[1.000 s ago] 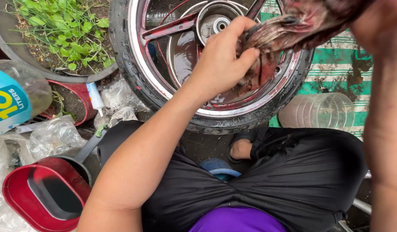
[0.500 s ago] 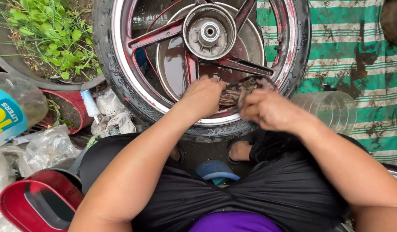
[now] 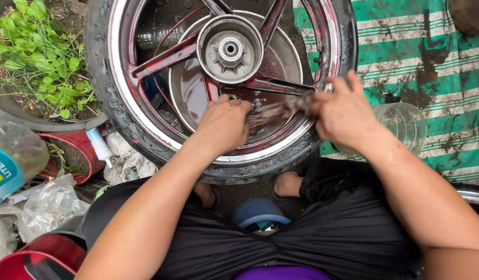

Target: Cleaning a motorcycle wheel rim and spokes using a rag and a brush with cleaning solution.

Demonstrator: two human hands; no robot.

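A motorcycle wheel [image 3: 120,98] with a black tyre and a red and silver rim lies in front of me, its grey hub [image 3: 230,50] in the middle. A wet, dirty rag [image 3: 281,108] is stretched between both my hands over the lower rim, below a red spoke. My left hand [image 3: 224,124] grips the rag's left end. My right hand [image 3: 343,114] grips its right end at the rim's edge. My knees in black trousers [image 3: 353,233] frame the wheel's near side.
A green and white striped mat [image 3: 431,67] stained with mud lies at right, with a clear plastic bottle [image 3: 405,124] on it. A planter with green weeds [image 3: 37,57] stands at left, near a red pot [image 3: 76,155], plastic bags and a large water jug [image 3: 11,161].
The rag came down from in front of the camera to the wheel. My right hand joined the left on it, and both hands have since pulled apart, drawing the rag taut along the rim.
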